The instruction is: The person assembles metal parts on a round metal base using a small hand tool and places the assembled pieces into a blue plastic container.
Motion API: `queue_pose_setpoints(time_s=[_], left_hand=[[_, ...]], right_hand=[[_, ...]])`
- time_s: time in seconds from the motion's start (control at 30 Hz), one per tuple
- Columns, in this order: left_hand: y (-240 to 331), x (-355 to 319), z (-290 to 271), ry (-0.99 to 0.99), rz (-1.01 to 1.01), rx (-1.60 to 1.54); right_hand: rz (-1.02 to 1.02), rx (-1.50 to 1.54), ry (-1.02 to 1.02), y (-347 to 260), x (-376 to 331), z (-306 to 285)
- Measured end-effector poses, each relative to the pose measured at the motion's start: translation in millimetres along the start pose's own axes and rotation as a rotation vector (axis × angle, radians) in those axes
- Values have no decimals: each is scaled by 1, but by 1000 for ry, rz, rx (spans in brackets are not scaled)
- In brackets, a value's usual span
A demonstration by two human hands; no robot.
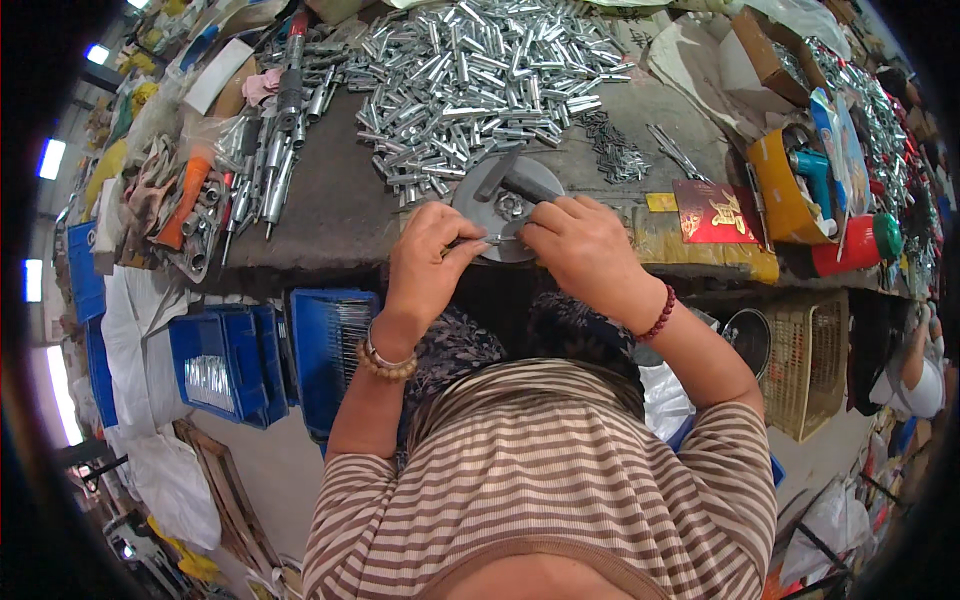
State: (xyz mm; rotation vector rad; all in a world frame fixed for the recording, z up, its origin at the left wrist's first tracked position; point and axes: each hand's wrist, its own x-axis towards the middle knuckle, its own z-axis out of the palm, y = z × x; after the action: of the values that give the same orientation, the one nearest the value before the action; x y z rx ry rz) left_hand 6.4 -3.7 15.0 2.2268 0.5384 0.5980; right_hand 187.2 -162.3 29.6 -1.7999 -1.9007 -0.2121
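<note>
My left hand (pixel 428 255) pinches one end of a thin silvery metal piece (pixel 497 240) at the bench's near edge. Its other end meets the closed fingertips of my right hand (pixel 585 245); how those fingers grip it is partly hidden. Both hands are over the near side of a round grey metal plate (pixel 468 203). Resting on that plate is a hammer (pixel 532 182), its handle running toward my right hand. A small metal ring or nut (pixel 510 206) sits at the plate's middle. Just beyond lies a large heap of short shiny metal tubes (pixel 480 85).
Small dark screws (pixel 615 148) and a red card (pixel 715 212) lie to the right, near a yellow box (pixel 785 190). Rod-shaped tools (pixel 280 150) lie at left. Blue bins (pixel 225 365) stand below the bench, left; a beige basket (pixel 810 370) stands right.
</note>
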Motion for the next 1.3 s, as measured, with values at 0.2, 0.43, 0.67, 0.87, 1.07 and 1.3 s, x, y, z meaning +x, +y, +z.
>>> queue_pose_setpoints(time_s=[0.2, 0.43, 0.67, 0.87, 1.07, 1.3], left_hand=[[-5, -1, -2, -39, -61, -121], [-2, -1, -3, -35, -13, -95], [-5, -2, -2, -10, 31, -85], [-5, -2, -2, -6, 43, -97], [-5, -3, -4, -18, 26, -104], [-3, -3, -4, 2, 33, -56]], right_hand=[[27, 11, 51, -5, -2, 3], [347, -206, 260, 59, -19, -16], [309, -374, 54, 75, -4, -9], [374, -328, -38, 77, 1, -16], [603, 547, 68, 10, 15, -28], [214, 348, 200, -16, 13, 28]])
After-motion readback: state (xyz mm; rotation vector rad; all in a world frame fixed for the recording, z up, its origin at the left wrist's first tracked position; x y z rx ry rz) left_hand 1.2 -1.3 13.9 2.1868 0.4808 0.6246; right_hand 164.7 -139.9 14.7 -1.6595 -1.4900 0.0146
